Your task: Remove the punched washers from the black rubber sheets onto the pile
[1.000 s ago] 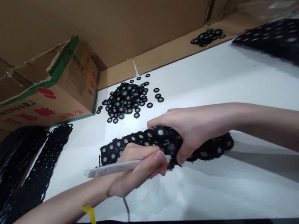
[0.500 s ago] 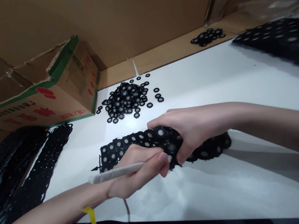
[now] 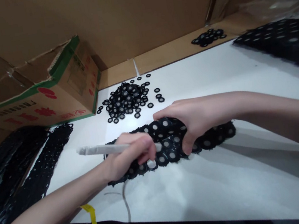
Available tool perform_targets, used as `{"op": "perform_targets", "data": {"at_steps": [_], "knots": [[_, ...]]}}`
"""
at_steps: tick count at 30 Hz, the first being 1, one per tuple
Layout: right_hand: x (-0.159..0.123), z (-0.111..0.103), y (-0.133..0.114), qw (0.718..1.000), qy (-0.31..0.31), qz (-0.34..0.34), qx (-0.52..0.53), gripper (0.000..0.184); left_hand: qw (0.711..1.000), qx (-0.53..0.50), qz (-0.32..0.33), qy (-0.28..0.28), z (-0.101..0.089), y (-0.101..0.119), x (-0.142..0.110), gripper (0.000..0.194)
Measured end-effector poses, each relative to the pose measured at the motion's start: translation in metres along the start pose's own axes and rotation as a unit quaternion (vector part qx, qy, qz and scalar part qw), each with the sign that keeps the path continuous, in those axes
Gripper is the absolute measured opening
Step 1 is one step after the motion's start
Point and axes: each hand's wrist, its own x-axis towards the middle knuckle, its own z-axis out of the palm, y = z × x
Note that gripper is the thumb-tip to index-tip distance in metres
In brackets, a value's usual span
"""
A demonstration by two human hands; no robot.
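A white pen-shaped tool (image 3: 102, 149) is pinched in my left hand (image 3: 131, 152). Its tip end points right, at a black sheet (image 3: 173, 156) of joined rings with pale round centres; whether it touches cannot be told. My right hand (image 3: 196, 119) grips the sheet's right half, fingers over the far edge and thumb on the near side. The sheet bulges up a little there. My left hand and wrist cover much of the sheet's left part.
Beyond the sheet lies a pile of loose black rings (image 3: 126, 100), with a smaller pile (image 3: 208, 37) at the back right. A cardboard box (image 3: 64, 95) stands at the left, behind stacked black strips (image 3: 51, 157). Another dotted black sheet (image 3: 282, 36) lies at the right.
My left hand has moved up and slightly left with the white tool, whose tip has left the near edge. My right hand has shifted slightly right, the sheet with it.
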Motion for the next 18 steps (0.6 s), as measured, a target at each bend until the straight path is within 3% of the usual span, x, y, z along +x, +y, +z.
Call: {"op": "perform_targets", "data": {"at_steps": [2, 5, 9, 18], "knots": [[0.002, -0.002, 0.004, 1.0, 0.025, -0.011, -0.005, 0.053, 0.998, 0.009, 0.009, 0.063, -0.008, -0.007, 0.005, 0.043], [0.011, 0.004, 0.01, 0.995, 0.076, -0.048, 0.033, 0.032, 0.992, 0.056, 0.006, 0.111, -0.015, -0.013, 0.011, 0.042], [0.025, 0.02, 0.018, 0.986, 0.145, -0.072, 0.03, 0.013, 0.99, 0.108, -0.011, 0.09, -0.015, -0.013, 0.014, 0.041], [0.029, 0.028, 0.021, 0.981, 0.172, -0.07, 0.061, 0.013, 0.987, 0.142, -0.004, 0.082, -0.008, -0.011, 0.016, 0.04]]}}
